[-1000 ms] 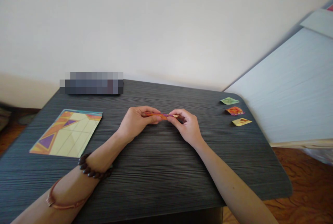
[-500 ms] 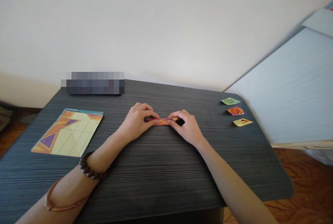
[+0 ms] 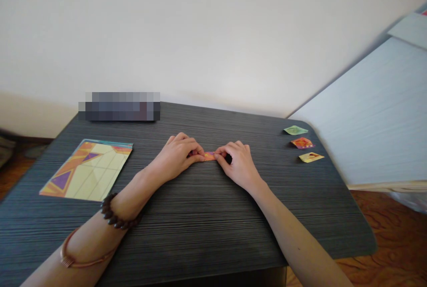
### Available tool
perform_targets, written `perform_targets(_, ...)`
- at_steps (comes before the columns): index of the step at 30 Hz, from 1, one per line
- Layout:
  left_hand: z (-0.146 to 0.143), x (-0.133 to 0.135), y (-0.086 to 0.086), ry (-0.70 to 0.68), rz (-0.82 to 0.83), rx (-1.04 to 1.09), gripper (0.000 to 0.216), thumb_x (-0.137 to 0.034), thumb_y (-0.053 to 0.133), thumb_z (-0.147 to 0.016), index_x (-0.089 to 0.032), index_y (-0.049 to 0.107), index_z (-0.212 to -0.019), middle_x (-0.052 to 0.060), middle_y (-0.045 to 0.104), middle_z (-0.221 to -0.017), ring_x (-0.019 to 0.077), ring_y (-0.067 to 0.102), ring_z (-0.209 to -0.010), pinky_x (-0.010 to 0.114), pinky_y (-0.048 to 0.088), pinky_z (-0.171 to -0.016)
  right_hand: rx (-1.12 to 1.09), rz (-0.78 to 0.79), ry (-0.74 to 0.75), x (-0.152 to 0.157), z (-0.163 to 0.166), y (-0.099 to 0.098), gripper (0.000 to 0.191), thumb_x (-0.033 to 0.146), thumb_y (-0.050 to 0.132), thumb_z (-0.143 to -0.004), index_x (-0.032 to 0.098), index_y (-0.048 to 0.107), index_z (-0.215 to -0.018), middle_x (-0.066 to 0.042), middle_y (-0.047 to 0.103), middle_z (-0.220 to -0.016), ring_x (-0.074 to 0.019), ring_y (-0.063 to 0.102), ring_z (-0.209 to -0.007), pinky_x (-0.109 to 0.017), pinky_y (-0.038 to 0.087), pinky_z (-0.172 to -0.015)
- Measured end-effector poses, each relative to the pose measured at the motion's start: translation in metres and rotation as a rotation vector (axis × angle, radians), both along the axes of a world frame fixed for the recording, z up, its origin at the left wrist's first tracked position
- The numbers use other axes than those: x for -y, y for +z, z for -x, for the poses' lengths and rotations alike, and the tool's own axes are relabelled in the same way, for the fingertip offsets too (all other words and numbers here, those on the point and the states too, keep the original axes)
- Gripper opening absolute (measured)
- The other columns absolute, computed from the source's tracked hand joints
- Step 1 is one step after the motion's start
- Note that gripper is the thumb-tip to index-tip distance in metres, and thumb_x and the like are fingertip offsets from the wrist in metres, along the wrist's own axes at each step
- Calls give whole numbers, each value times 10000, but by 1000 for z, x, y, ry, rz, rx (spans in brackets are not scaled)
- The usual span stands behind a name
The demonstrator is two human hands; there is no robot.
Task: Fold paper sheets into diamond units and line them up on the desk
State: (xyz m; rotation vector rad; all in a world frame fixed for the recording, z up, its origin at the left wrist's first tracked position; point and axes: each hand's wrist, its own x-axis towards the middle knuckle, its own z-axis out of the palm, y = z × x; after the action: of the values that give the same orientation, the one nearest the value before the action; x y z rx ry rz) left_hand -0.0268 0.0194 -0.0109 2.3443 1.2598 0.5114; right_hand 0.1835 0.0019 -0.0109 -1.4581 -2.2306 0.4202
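Between my two hands is a small folded paper (image 3: 209,156), orange and purple, low over the middle of the table. My left hand (image 3: 178,155) pinches its left end between thumb and fingers. At the right end, my right hand (image 3: 237,162) holds it in a similar pinch. Only the short middle stretch of the paper shows; my fingers cover both ends. A beaded bracelet (image 3: 115,213) and a thin reddish-brown band (image 3: 70,256) circle my left forearm.
Patterned paper sheets (image 3: 96,169) lie stacked at the left. On the right sit a green folded paper (image 3: 296,130), a red one (image 3: 302,143) and a yellow one (image 3: 311,157). A blurred-out object (image 3: 120,108) stands at the back left of the dark table (image 3: 207,233), against the wall.
My left fingers have curled in more over the paper's left end, and my right fingers have closed over its right end, so less of the paper shows. The other papers stay put.
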Motion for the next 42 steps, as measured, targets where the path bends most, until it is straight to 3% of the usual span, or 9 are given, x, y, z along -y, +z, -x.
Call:
perform_targets(5, -1, 1, 4, -9, 10, -40, 244, -449, 510, -847, -252, 653, -829, 5, 637, -819, 215, 458, -892, 361, 312, -809, -7, -5, -33, 4, 6, -1, 261, 457, 550, -845, 209, 618, -803, -22, 642, -809, -186, 494, -799, -333, 282, -726)
perform_targets(11, 3, -1, 4, -7, 52, -54, 183, -405, 522, -849, -275, 649, -855, -9, 631, -838, 211, 446, -916, 369, 311, -830, -38, 173, -50, -3, 2, 4, 123, 343, 589, -841, 233, 641, -826, -1, 615, -782, -167, 491, -788, -310, 300, -721)
perform_targets(17, 11, -1, 2, 26, 53, -57, 160, -411, 568, -818, -271, 641, -841, -10, 610, -813, 205, 446, -882, 358, 331, -809, -75, 228, -17, -8, -5, 6, 73, 297, 608, -830, 233, 642, -837, 2, 594, -768, -156, 508, -770, -314, 340, -733)
perform_targets(20, 12, 2, 2, 33, 14, -43, 185, -415, 552, -833, -260, 630, -896, 6, 606, -897, 207, 453, -911, 365, 340, -821, -115, 172, -30, -6, -7, 4, 117, 321, 612, -826, 218, 614, -882, -17, 586, -858, -161, 530, -821, -319, 370, -751)
perform_targets(23, 11, 5, 3, -8, -41, -9, 183, -366, 512, -871, -255, 626, -962, 32, 576, -1003, 203, 454, -958, 368, 349, -854, -103, 62, 50, -2, -8, 2, 114, 305, 549, -871, 227, 614, -924, -42, 568, -973, -175, 525, -918, -327, 383, -790)
perform_targets(28, 7, 7, 6, -128, -56, 39, 215, -231, 432, -917, -258, 637, -974, 28, 580, -972, 176, 460, -975, 338, 360, -883, -59, 2, 147, 2, -8, 0, 185, 286, 461, -918, 237, 630, -976, -44, 583, -994, -179, 513, -905, -343, 391, -806)
perform_targets(42, 2, 5, -2, -62, -112, 3, 221, -361, 492, -890, -215, 612, -1004, 42, 610, -993, 197, 494, -954, 366, 384, -875, -46, -62, 158, -4, -11, -9, 232, 354, 497, -899, 264, 675, -1018, -44, 591, -982, -177, 516, -879, -339, 402, -774)
